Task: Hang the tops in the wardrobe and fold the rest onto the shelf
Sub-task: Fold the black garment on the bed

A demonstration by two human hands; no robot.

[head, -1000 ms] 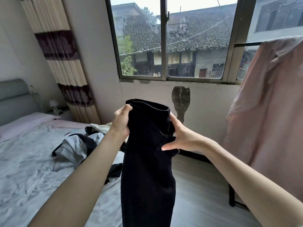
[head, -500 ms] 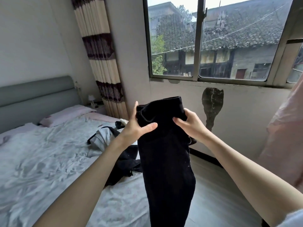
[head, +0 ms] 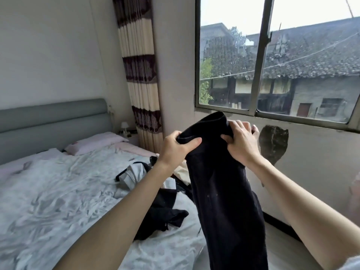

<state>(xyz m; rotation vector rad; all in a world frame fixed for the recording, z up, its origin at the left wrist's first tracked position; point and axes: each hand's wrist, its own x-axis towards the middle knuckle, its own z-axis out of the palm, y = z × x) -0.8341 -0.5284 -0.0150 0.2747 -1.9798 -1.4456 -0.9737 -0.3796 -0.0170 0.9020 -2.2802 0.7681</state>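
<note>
Head view: black garment [head: 224, 191] held up at its top edge, hanging beside bed [head: 58, 191].
Left hand [head: 175, 151]: gripping top edge.
Right hand [head: 241, 141]: gripping top edge.
Bed: clothes pile [head: 155, 201] at near corner.

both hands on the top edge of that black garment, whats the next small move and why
Probably lower it onto the bed to fold. The left hand and right hand grip the top edge of the black garment, which hangs long and narrow in the air, seemingly trousers, and needs a flat surface.
</note>
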